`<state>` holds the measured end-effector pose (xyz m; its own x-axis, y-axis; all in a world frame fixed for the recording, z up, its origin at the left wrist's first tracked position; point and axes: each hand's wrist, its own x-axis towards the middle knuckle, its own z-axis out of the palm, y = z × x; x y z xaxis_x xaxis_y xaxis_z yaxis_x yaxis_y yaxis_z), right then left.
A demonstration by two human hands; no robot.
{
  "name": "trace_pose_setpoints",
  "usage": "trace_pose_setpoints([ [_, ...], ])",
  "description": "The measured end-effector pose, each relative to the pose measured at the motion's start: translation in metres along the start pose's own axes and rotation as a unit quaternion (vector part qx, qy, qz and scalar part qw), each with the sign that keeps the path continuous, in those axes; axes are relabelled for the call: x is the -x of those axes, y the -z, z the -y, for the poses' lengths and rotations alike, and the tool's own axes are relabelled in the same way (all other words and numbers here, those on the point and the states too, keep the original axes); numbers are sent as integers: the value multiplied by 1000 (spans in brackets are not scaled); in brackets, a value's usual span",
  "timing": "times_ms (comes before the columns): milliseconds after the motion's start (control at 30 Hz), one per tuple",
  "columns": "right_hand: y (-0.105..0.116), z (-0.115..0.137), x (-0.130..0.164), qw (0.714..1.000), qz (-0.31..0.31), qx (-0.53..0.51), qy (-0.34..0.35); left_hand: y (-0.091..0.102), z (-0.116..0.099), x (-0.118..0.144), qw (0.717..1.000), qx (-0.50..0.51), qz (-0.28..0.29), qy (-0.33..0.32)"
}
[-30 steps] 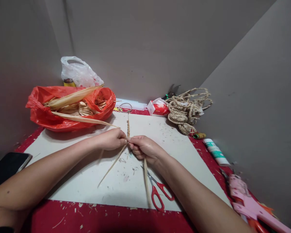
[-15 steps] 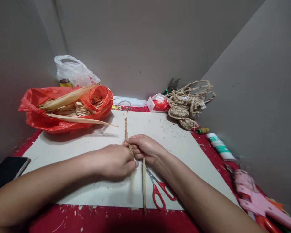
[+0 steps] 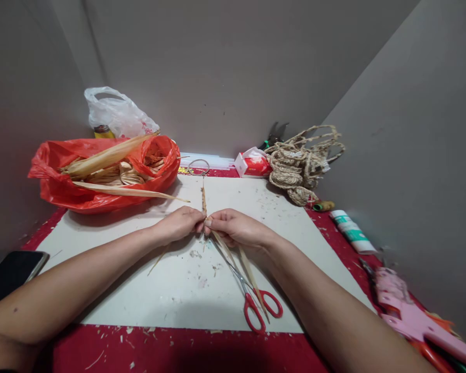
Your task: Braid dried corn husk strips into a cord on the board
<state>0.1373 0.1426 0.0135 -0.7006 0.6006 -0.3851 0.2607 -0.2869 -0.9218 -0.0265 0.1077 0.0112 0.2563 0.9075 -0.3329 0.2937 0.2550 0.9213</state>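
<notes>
A narrow braid of dried husk strips (image 3: 204, 200) runs away from me over the white board (image 3: 140, 290), its far end by a thin ring (image 3: 198, 167). At the braid's near end my left hand (image 3: 182, 223) is closed, fingertips pinching the strips. Close against it, my right hand (image 3: 233, 227) is closed too, thumb and finger pinching the strips. Loose pale strips (image 3: 250, 272) trail from under the right hand towards me, and a thin one (image 3: 158, 260) hangs below the left wrist. Red-handled scissors (image 3: 248, 295) lie partly beneath the strips.
A red plastic bag (image 3: 104, 202) of dried husks stands at the left, a phone (image 3: 13, 274) nearer me. Coiled rope (image 3: 295, 171), a tissue pack (image 3: 252, 165), a white-green roll (image 3: 353, 232) and a pink glue gun (image 3: 415, 321) line the right. Grey walls enclose the table.
My left hand has moved up and away from me to the braid, its fingers now meeting the right hand's. The loose strips under my right hand have swung right, across the scissors.
</notes>
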Motion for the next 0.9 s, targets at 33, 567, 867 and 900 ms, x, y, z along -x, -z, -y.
trace_pose_setpoints([
  [33, 0, 0, 0, 999, -9, 47, 8, 1, -1, 0, 1000, 8, 9, 13],
  [567, -7, 11, 12, 948, -66, 307, 42, -11, 2, 3, 998, 52, -28, -12],
  [867, -34, 18, 24, 866, -148, 475, 40, -17, 9, 5, 994, 67, -64, -62],
  [900, -36, 18, 24, 857, -154, 490, 40, -17, 10, 5, 994, 64, -63, -67],
])
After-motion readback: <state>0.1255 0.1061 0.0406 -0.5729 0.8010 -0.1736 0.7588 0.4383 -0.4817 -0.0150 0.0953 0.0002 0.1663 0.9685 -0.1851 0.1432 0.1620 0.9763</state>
